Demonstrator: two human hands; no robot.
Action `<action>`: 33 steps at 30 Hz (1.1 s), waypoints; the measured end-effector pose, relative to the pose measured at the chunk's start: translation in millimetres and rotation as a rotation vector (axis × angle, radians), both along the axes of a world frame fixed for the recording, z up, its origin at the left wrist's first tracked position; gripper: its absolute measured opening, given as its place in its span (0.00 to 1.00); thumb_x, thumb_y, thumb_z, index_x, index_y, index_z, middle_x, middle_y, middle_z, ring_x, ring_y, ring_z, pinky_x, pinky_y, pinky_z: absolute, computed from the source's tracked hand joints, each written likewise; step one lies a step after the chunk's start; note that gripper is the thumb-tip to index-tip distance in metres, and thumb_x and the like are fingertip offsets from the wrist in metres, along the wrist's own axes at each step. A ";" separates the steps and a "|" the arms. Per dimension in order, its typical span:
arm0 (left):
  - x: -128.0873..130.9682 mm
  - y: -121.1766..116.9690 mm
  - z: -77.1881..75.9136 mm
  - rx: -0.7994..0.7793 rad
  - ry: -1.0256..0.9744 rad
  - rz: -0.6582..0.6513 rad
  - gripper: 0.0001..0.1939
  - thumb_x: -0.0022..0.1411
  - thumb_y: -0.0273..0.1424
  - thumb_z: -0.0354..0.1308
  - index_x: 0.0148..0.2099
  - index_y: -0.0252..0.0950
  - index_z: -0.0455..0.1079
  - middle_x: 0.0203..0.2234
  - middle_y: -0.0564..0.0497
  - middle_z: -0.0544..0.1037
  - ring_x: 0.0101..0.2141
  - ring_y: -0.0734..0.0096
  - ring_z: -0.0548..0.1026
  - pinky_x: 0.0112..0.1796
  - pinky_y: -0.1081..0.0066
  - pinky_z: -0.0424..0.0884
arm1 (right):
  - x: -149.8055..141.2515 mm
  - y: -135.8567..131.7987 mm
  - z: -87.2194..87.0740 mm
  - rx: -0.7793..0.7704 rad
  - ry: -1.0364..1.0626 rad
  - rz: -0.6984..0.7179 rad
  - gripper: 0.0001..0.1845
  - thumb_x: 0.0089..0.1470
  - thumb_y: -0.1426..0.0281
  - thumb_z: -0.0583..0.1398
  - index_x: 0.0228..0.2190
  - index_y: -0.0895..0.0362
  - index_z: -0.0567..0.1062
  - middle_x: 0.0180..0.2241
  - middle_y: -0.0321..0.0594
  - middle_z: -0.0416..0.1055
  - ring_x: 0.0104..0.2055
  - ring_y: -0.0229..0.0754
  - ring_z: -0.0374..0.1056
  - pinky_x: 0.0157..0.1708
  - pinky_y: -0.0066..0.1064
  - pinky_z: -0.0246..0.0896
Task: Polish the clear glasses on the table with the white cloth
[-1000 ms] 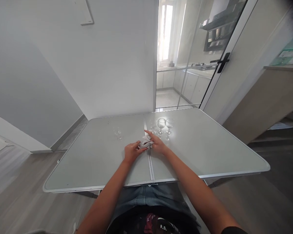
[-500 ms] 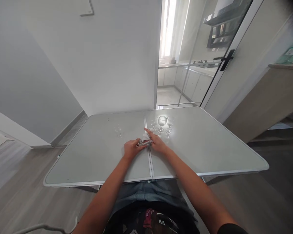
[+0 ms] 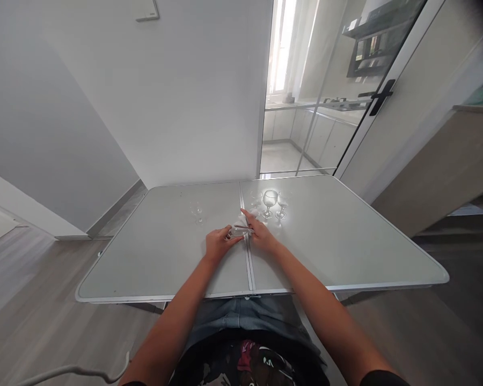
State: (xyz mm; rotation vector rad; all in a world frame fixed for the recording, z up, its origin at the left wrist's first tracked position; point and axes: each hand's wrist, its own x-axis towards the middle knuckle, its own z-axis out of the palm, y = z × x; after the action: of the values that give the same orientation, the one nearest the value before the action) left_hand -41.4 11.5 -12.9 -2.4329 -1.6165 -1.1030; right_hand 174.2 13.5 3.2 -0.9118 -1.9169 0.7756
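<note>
My left hand [image 3: 217, 243] grips a clear stemmed glass [image 3: 236, 231], which lies on its side with its bowl toward the right. My right hand [image 3: 261, 231] is closed on a white tissue [image 3: 242, 221] at the mouth of that glass; some fingers are hidden by the tissue and the bowl. Just beyond the right hand stand several clear stemmed glasses, the plainest of them a round-bowled goblet [image 3: 270, 198] with another goblet [image 3: 282, 202] to its right. A further clear glass [image 3: 197, 210] stands apart on the left half of the table.
The pale folding table [image 3: 153, 257] has a metal seam down its middle and a metal rim. Behind it rise a white wall [image 3: 193, 107] and a glass door with a black handle [image 3: 381, 97]. A wooden cabinet [image 3: 434, 161] is at the right.
My head view has shifted slightly. The glass and tissue stay in my hands, with the tissue and right fingers a little turned at the glass's mouth. The standing glasses keep their places.
</note>
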 end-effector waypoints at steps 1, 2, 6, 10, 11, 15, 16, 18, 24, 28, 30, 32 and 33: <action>0.1 -0.5 0.0 -0.001 0.018 -0.002 0.25 0.53 0.56 0.64 0.40 0.41 0.79 0.21 0.51 0.79 0.24 0.70 0.74 0.28 0.73 0.60 | 0.1 1.2 -0.5 -0.010 -0.001 0.011 0.45 0.48 0.82 0.54 0.67 0.51 0.55 0.40 0.39 0.75 0.42 0.44 0.69 0.51 0.42 0.63; 0.1 -0.7 -0.3 -0.001 0.030 -0.008 0.26 0.52 0.57 0.65 0.40 0.41 0.79 0.21 0.51 0.79 0.24 0.69 0.75 0.28 0.73 0.59 | 0.7 2.3 -0.4 -0.030 0.019 0.028 0.44 0.47 0.82 0.53 0.66 0.51 0.58 0.39 0.39 0.75 0.41 0.43 0.69 0.49 0.40 0.64; 0.6 0.2 -3.3 -0.017 -0.012 -0.034 0.26 0.51 0.56 0.66 0.42 0.41 0.79 0.22 0.52 0.79 0.24 0.71 0.74 0.28 0.73 0.61 | 3.8 2.3 6.4 -0.146 0.216 0.090 0.42 0.45 0.81 0.53 0.63 0.53 0.62 0.35 0.37 0.75 0.35 0.40 0.70 0.39 0.33 0.67; 0.5 1.4 -3.4 -0.024 -0.093 -0.039 0.25 0.55 0.55 0.64 0.42 0.39 0.78 0.21 0.53 0.78 0.23 0.73 0.74 0.29 0.74 0.62 | 2.4 -4.6 14.2 -0.165 0.289 0.081 0.47 0.45 0.81 0.53 0.67 0.51 0.52 0.36 0.37 0.77 0.41 0.43 0.72 0.41 0.35 0.68; 0.4 1.3 -2.7 -0.018 -0.095 -0.038 0.25 0.55 0.55 0.64 0.42 0.39 0.78 0.21 0.53 0.78 0.23 0.73 0.74 0.28 0.74 0.62 | 1.4 -6.0 14.6 -0.141 0.260 0.070 0.47 0.46 0.81 0.53 0.67 0.51 0.51 0.39 0.38 0.78 0.44 0.44 0.72 0.45 0.37 0.67; 0.1 -0.1 0.1 -0.003 -0.038 -0.029 0.25 0.54 0.56 0.63 0.38 0.39 0.78 0.21 0.52 0.78 0.22 0.72 0.74 0.27 0.73 0.60 | -1.7 -6.1 8.5 -0.013 0.070 0.022 0.45 0.47 0.82 0.53 0.66 0.50 0.56 0.48 0.43 0.75 0.48 0.46 0.70 0.54 0.44 0.62; 0.1 -0.4 0.2 -0.003 -0.021 -0.024 0.24 0.54 0.56 0.64 0.38 0.40 0.78 0.21 0.52 0.78 0.23 0.71 0.74 0.27 0.72 0.60 | -1.8 -4.7 6.2 0.007 0.034 0.014 0.45 0.46 0.83 0.53 0.66 0.50 0.57 0.47 0.43 0.74 0.47 0.45 0.70 0.54 0.44 0.63; 0.3 -0.8 -0.7 -0.015 0.012 -0.015 0.24 0.53 0.55 0.65 0.39 0.40 0.78 0.22 0.51 0.79 0.24 0.69 0.75 0.28 0.72 0.60 | -1.0 -1.7 2.5 0.010 -0.005 0.018 0.45 0.45 0.83 0.52 0.66 0.51 0.58 0.44 0.41 0.75 0.44 0.44 0.70 0.52 0.44 0.63; 2.4 -0.4 -3.5 -0.080 -0.025 -0.042 0.26 0.51 0.55 0.66 0.43 0.42 0.79 0.23 0.52 0.80 0.25 0.70 0.75 0.30 0.73 0.62 | 3.9 1.1 6.7 -0.208 0.209 0.143 0.44 0.42 0.81 0.52 0.63 0.52 0.61 0.38 0.38 0.76 0.38 0.42 0.72 0.40 0.34 0.67; 2.9 -1.6 0.9 -0.061 -0.079 -0.049 0.25 0.54 0.56 0.64 0.41 0.39 0.78 0.22 0.52 0.79 0.23 0.73 0.74 0.29 0.74 0.61 | 3.7 -2.4 8.9 -0.227 0.295 0.151 0.47 0.44 0.80 0.53 0.66 0.50 0.53 0.44 0.40 0.77 0.43 0.44 0.74 0.42 0.35 0.68; 2.7 -2.3 2.9 -0.035 -0.063 -0.039 0.25 0.55 0.56 0.63 0.39 0.39 0.78 0.22 0.52 0.78 0.23 0.72 0.73 0.28 0.73 0.61 | 1.5 -4.2 7.5 -0.144 0.233 0.115 0.46 0.46 0.80 0.53 0.66 0.50 0.54 0.49 0.42 0.75 0.50 0.46 0.72 0.51 0.41 0.65; 2.3 -2.9 3.6 -0.014 -0.029 -0.029 0.25 0.55 0.56 0.63 0.37 0.39 0.77 0.21 0.52 0.78 0.23 0.72 0.74 0.28 0.72 0.60 | -0.7 -5.4 5.5 -0.057 0.102 0.073 0.43 0.49 0.80 0.54 0.66 0.50 0.56 0.52 0.43 0.74 0.53 0.47 0.69 0.58 0.46 0.59; 2.1 -3.2 3.5 -0.010 -0.011 -0.027 0.25 0.55 0.56 0.62 0.37 0.39 0.77 0.21 0.51 0.78 0.24 0.71 0.74 0.28 0.72 0.60 | -1.4 -5.5 4.5 -0.025 0.038 0.054 0.42 0.50 0.80 0.54 0.66 0.51 0.57 0.52 0.43 0.73 0.53 0.47 0.69 0.59 0.47 0.57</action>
State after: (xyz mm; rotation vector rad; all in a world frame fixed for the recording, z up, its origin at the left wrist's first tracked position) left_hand -39.3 8.4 -9.4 -2.4663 -1.6007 -1.1170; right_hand 172.8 8.0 7.7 -0.8577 -1.9087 0.8445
